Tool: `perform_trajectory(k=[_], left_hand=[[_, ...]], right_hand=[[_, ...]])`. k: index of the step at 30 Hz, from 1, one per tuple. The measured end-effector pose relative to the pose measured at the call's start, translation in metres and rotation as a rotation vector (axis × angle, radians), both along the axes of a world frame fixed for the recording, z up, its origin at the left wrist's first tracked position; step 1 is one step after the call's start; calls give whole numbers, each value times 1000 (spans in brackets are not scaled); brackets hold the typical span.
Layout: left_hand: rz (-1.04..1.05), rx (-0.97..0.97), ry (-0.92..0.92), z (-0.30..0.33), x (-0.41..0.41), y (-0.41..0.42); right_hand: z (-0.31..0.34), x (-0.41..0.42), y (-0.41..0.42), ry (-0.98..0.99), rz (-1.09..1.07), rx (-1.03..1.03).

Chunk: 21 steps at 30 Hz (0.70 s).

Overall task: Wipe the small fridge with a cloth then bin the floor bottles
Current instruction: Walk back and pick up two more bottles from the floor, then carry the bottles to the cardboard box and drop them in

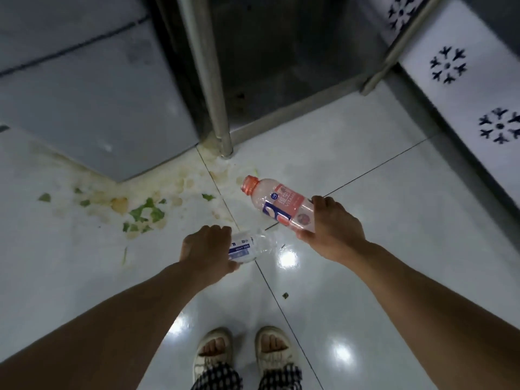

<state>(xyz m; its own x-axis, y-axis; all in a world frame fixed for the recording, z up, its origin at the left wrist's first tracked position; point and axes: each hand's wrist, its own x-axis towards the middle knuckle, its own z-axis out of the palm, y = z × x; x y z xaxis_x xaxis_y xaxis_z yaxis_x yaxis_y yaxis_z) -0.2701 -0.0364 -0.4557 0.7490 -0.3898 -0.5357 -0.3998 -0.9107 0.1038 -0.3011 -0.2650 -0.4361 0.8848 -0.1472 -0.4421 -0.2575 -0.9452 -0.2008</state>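
While left hand grips clear bottle | right hand holds pink bottle | fridge corner near, seemingly.

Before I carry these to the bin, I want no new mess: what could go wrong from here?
1. The crumpled clear plastic bottle with the blue label is held at one end by the left hand; that grip may slip.
2. The green leaf scraps and yellowish stains lie on the glossy white tile floor; stepping there might mean a skid.
3. The pink-capped bottle in the right hand tilts cap-down; a loose cap could drip.
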Motion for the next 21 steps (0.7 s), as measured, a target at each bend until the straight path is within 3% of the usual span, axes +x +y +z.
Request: perform_trajectory(k=[7,13,21], left_hand=[[-82,-33,-82,170,11,-13],[-206,-76,-156,312,6,-25],[-372,-246,-341,449,-20,-89]], right_hand=[[181,-24,-11,-62,-97,-73],[336,-73,-26,-209,-304,-129],[474,-174,-55,-349,-586,-164]])
